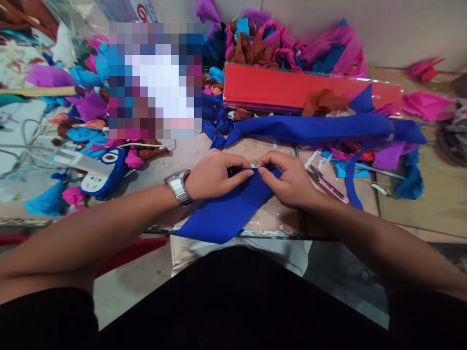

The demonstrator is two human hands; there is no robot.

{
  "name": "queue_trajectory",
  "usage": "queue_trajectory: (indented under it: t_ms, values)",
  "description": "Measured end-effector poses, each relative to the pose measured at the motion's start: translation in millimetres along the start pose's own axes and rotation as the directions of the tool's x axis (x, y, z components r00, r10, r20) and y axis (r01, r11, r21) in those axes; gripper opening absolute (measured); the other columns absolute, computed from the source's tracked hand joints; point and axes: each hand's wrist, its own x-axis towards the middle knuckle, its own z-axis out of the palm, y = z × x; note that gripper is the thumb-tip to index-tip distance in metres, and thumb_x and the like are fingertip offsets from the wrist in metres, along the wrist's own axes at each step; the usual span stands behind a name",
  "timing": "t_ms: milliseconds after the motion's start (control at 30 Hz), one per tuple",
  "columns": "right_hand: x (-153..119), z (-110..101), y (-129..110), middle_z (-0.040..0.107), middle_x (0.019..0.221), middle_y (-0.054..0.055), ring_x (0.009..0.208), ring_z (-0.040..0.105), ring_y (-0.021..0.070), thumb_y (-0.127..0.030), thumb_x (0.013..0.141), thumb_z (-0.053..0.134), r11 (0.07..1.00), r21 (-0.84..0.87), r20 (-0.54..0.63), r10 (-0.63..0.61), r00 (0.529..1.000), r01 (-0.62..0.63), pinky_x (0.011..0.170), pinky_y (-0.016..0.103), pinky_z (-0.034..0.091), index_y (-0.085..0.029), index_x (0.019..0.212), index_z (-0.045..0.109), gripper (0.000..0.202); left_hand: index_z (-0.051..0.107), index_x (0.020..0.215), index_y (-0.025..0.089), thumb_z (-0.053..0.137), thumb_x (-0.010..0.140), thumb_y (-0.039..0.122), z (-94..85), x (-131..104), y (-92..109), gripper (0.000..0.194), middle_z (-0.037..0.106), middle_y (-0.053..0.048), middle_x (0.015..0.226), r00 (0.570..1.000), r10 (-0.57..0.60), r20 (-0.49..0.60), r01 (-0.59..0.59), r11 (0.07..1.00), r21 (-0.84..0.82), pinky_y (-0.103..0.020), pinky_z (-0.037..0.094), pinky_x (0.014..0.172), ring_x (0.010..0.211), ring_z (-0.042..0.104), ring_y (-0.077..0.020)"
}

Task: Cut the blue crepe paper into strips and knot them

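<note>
A flat piece of dark blue cloth or crepe paper (219,216) hangs slanted from my fingers, its lower end reaching the table's front edge. My left hand (221,175), with a metal watch (178,187) on the wrist, pinches its upper edge between thumb and forefinger. Close beside it, my right hand (286,177) pinches the same edge; the two thumbs almost meet. Behind the hands lies a long blue strip (314,127) with knotted bits at its left end. Small pink-handled thread snips (330,184) rest just right of my right hand.
A plastic-wrapped red pack (266,87) lies at the back, below a heap of crumpled pink, brown and blue pieces (255,46). At left sits a blue and white glue gun or similar device (104,172) with a cable. Part of the view is pixelated.
</note>
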Motion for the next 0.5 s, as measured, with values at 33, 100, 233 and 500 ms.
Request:
queue_trajectory:
  t_ms: [33,100,233,500]
  values:
    - [0.3,-0.4,-0.1,0.072,0.082,0.003,0.076,0.065,0.0193,-0.022,0.092,0.064,1.0,0.007,0.0,0.009,1.0,-0.009,0.072,0.033,0.049,-0.02,0.09,0.069,0.006,0.081,0.096,0.019,0.062,0.099,0.04,-0.8,0.6,0.0,0.028,0.077,0.0,0.08,1.0,-0.013,0.01,0.013,0.999,-0.031,-0.027,0.045,0.067,0.069,0.065,-0.012]
    - [0.6,-1.0,0.0,0.072,0.082,0.002,0.075,0.065,0.0192,-0.022,0.092,0.064,1.0,0.015,-0.001,0.024,1.0,-0.024,0.072,0.033,0.049,-0.02,0.089,0.069,0.006,0.081,0.096,0.019,0.063,0.098,0.04,-2.5,1.9,0.3,0.028,0.078,0.0,0.08,0.999,-0.038,0.027,0.04,0.996,-0.083,-0.026,0.045,0.066,0.068,0.065,-0.0116]
    - [0.8,-1.3,1.1,0.075,0.084,0.003,0.076,0.067,0.0199,-0.024,0.092,0.066,0.999,0.015,-0.021,0.032,0.999,-0.032,0.074,0.034,0.051,-0.021,0.088,0.07,0.007,0.081,0.09,0.018,0.064,0.096,0.04,-5.8,3.7,0.5,0.029,0.074,0.001,0.071,0.996,-0.083,0.046,0.088,0.989,-0.121,-0.024,0.041,0.059,0.061,0.059,-0.0104]
    - [-0.6,-2.1,2.4,0.081,0.104,0.006,0.095,0.075,0.0234,-0.025,0.094,0.067,0.996,0.087,0.0,-0.029,1.0,0.029,0.087,0.038,0.057,-0.021,0.106,0.075,0.015,0.08,0.088,0.018,0.063,0.098,0.043,-5.2,3.8,-2.2,0.032,0.068,0.002,0.065,0.992,-0.09,0.084,0.101,0.985,-0.139,-0.023,0.037,0.056,0.059,0.052,-0.0098]
